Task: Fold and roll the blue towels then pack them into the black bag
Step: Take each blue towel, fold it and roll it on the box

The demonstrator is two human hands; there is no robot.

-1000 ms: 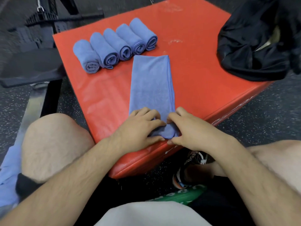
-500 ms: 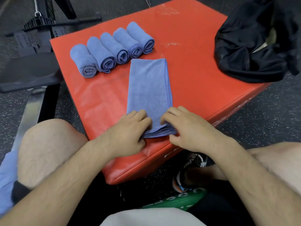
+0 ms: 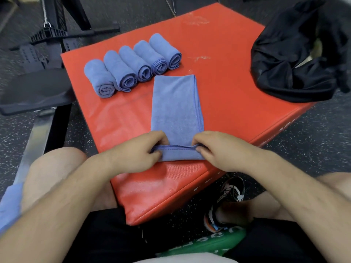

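A blue towel (image 3: 176, 107), folded into a long strip, lies on the red padded box (image 3: 224, 76) with its near end turned up into a small first roll. My left hand (image 3: 139, 150) pinches the left side of that rolled end, and my right hand (image 3: 218, 149) pinches the right side. Several rolled blue towels (image 3: 133, 65) lie side by side in a row at the box's far left. The crumpled black bag (image 3: 284, 69) sits on the box's far right corner, away from both hands.
Another blue towel (image 3: 9, 204) lies by my left knee at the frame's left edge. Black gym equipment (image 3: 38, 73) stands left of the box. My knees flank the box's near corner, and a shoe (image 3: 228, 196) and a green object (image 3: 205, 245) rest on the speckled floor.
Both hands have gone from pressing flat on the towel's near end to pinching it and turning it up into the start of a roll. The view has shifted slightly.
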